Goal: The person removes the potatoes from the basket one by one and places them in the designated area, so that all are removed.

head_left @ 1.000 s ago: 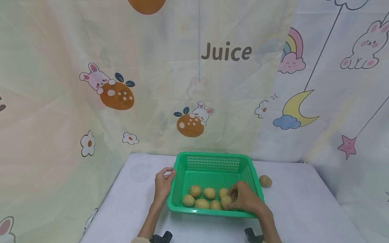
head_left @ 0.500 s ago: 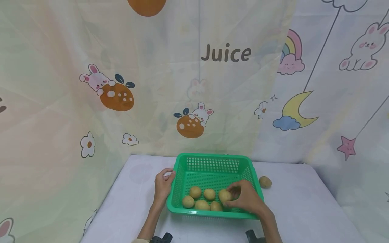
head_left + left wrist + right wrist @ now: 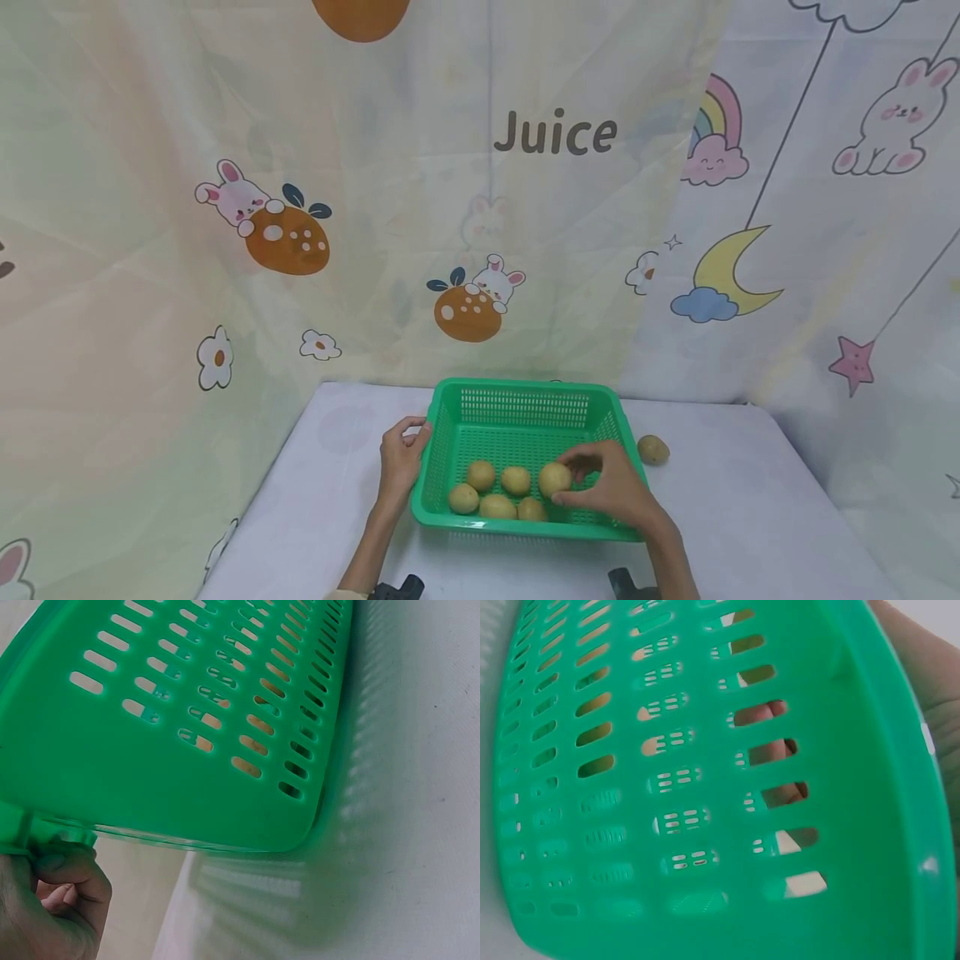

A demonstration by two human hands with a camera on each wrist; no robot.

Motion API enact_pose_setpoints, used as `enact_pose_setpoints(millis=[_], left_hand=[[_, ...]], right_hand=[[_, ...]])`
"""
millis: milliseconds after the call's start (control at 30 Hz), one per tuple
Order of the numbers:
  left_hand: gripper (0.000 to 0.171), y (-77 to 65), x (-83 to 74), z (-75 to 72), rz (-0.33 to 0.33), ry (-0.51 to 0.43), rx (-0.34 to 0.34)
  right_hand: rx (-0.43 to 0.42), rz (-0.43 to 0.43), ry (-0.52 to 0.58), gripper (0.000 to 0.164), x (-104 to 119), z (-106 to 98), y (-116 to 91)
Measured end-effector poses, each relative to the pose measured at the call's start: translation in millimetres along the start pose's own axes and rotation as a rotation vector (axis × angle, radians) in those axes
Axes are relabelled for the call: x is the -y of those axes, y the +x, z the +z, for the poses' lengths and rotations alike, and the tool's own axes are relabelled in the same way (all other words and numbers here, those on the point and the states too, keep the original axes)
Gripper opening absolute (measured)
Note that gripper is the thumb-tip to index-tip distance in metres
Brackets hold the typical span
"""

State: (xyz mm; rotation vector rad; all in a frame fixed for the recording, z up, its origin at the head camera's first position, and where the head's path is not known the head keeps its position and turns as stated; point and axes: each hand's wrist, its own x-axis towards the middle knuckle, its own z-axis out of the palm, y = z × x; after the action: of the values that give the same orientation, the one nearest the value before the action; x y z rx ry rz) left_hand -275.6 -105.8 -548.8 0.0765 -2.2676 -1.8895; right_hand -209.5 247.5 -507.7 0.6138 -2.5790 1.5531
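Note:
A green plastic basket [image 3: 525,527] stands on the table with several potatoes [image 3: 498,506] inside, gathered along its near side. My left hand [image 3: 401,458] grips the basket's left rim; in the left wrist view its thumb and fingers [image 3: 82,889] are curled at the rim. Inside the basket's right half, my right hand [image 3: 611,487] pinches the rightmost potato [image 3: 555,479] between thumb and fingers. From the right wrist camera, the basket wall [image 3: 840,825] hides most of that hand, and parts of fingers show through the slots.
One potato [image 3: 653,450] lies on the white-covered table [image 3: 735,500], just right of the basket. A printed cloth [image 3: 375,208] hangs behind the table and along both sides.
The right hand has brought its potato slightly left and away from me, into line with the back potatoes. My left hand stays on the rim.

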Motion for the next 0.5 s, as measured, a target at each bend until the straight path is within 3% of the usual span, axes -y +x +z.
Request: enact_pose_setpoints(millis=[500], left_hand=[[0.027,0.2,1.0,-0.9,0.018,0.003,0.004]], right_hand=[[0.012,-0.055,0.101,0.037,-1.9,-16.7,-9.1]])
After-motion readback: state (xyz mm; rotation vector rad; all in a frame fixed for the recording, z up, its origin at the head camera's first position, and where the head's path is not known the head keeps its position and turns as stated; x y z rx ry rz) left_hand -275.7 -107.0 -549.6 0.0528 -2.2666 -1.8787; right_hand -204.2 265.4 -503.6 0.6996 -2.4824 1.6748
